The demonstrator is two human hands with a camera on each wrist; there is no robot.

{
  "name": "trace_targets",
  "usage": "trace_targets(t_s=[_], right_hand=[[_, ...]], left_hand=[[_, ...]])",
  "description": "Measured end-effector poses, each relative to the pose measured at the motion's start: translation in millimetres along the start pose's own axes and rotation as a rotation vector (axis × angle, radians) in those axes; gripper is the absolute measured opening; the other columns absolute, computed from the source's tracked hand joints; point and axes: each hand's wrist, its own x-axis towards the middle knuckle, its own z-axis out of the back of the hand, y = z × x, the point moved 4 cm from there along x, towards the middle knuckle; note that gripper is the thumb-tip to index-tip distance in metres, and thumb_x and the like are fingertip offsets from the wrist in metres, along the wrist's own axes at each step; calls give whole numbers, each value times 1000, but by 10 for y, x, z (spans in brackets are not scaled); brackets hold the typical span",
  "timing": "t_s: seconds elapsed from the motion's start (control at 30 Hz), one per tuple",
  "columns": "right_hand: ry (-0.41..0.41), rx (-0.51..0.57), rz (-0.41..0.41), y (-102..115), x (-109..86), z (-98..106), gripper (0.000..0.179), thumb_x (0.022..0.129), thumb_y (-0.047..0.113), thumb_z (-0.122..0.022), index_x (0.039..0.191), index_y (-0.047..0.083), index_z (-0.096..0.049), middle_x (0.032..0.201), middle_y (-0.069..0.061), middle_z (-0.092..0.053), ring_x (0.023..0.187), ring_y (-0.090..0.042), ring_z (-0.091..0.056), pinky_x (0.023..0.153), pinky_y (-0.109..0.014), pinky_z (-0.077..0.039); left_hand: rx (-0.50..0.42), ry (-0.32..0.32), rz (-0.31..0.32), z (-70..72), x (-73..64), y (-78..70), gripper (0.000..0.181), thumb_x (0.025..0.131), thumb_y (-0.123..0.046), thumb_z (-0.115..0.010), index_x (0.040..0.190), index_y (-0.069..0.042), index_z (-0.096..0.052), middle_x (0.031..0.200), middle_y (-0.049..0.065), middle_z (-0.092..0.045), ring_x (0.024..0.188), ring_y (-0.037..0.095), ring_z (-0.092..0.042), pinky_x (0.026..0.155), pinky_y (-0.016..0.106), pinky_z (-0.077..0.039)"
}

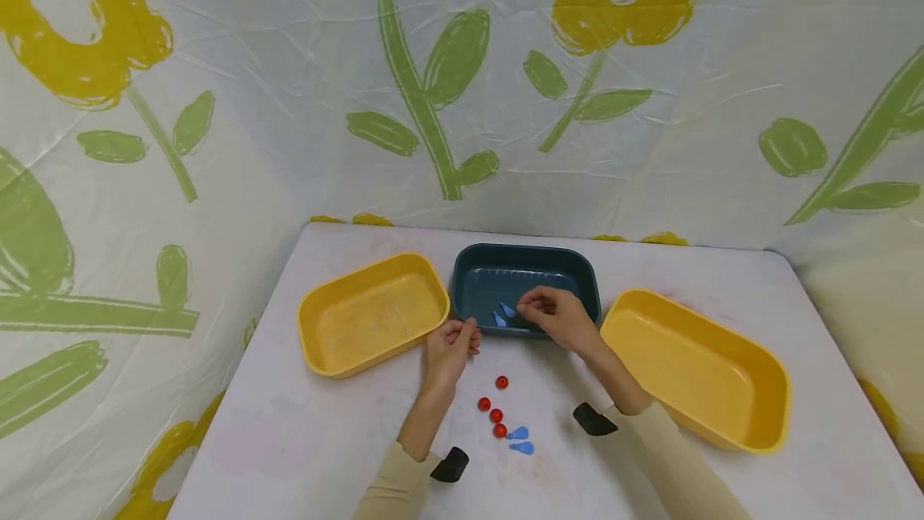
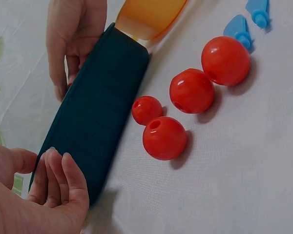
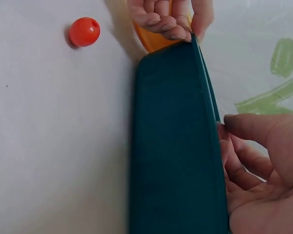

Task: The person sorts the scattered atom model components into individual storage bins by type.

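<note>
My left hand [image 1: 449,351] grips the near left corner of a dark teal tray [image 1: 530,252], thumb over the rim and fingers along the outside wall. Over the tray's right half, my right hand [image 1: 561,318] has thumb and fingers drawn together. A sliver of a red bead [image 2: 69,86] shows at its fingertips in the left wrist view; the rest is hidden by hand and rim. Two blue teardrop pieces [image 1: 503,314] lie inside the tray. In front of it, several round red beads [image 1: 496,416] and two more blue teardrop pieces [image 1: 521,448] lie on the table.
A yellow tray [image 1: 318,311] stands left of the teal one, and another yellow tray [image 1: 776,392] stands at its right. A white cloth [image 1: 289,440] covers the table. Behind it hangs a flower-patterned curtain [image 1: 491,207].
</note>
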Motion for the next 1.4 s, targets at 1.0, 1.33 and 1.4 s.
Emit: trace_targets(t_s=[1.0, 1.33, 1.4], right_hand=[[-18, 79, 51, 22, -484, 88, 12, 99, 19, -70, 109, 10, -70, 97, -3, -70, 87, -19, -65, 81, -20, -56], [-26, 79, 67, -9, -626, 36, 13, 97, 15, -72, 109, 10, -70, 96, -1, -70, 85, -18, -64, 78, -21, -57], [-27, 78, 68, -26, -653, 27, 12, 97, 13, -73, 109, 10, -70, 96, 1, -70, 84, -18, -64, 78, -21, -57]], left_hand=[[-9, -2, 15, -3, 5, 25, 22, 102, -19, -67, 93, 1, -69, 87, 12, -72, 75, 19, -66, 71, 22, -58], [-12, 3, -7, -4, 14, 34, 22, 102, -16, -65, 93, 3, -69, 88, 16, -72, 76, 22, -66, 70, 23, -59], [-12, 5, -6, -7, 11, 32, 22, 102, -17, -66, 93, 3, -69, 89, 16, -72, 76, 22, -66, 71, 23, -59]])
